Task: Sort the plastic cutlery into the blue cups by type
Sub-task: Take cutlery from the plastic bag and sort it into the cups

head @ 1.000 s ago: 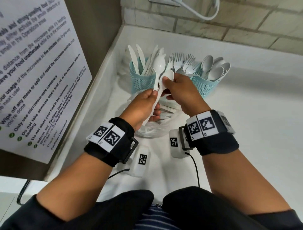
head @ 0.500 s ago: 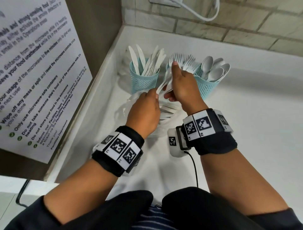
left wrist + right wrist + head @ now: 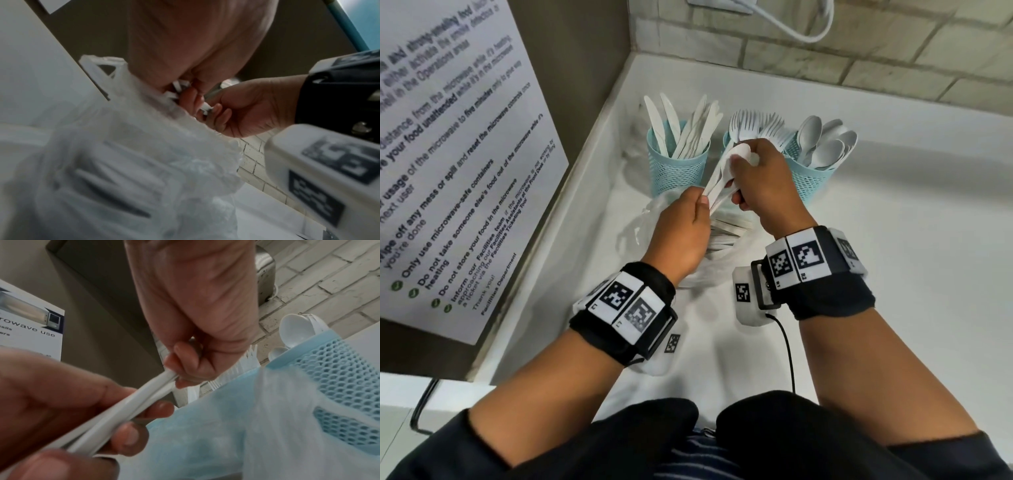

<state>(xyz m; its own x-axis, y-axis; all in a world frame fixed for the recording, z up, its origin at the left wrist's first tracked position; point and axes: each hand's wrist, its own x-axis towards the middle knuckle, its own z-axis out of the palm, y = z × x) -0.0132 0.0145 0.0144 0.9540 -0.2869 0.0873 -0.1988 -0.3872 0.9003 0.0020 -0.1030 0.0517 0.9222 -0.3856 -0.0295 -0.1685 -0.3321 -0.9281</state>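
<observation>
Three blue mesh cups stand in a row at the back of the white counter: the knife cup (image 3: 677,168) on the left, the fork cup (image 3: 726,137) in the middle, the spoon cup (image 3: 812,178) on the right. In front of the fork cup both hands hold one small bundle of white cutlery (image 3: 719,181), slanted, with a spoon bowl at its top end. My left hand (image 3: 702,205) grips the handle ends (image 3: 123,405). My right hand (image 3: 743,161) is curled round the upper part. A clear plastic bag (image 3: 722,240) with more cutlery lies under the hands.
A dark cabinet side with a printed notice (image 3: 448,154) walls off the left. A brick wall (image 3: 859,51) with a white cable (image 3: 801,31) closes the back. The white counter (image 3: 911,257) continues to the right of the spoon cup.
The bundle stood upright in my left hand a second ago. It has come down and now slants, my left wrist has turned over, and my right hand has shifted up onto the spoon bowl.
</observation>
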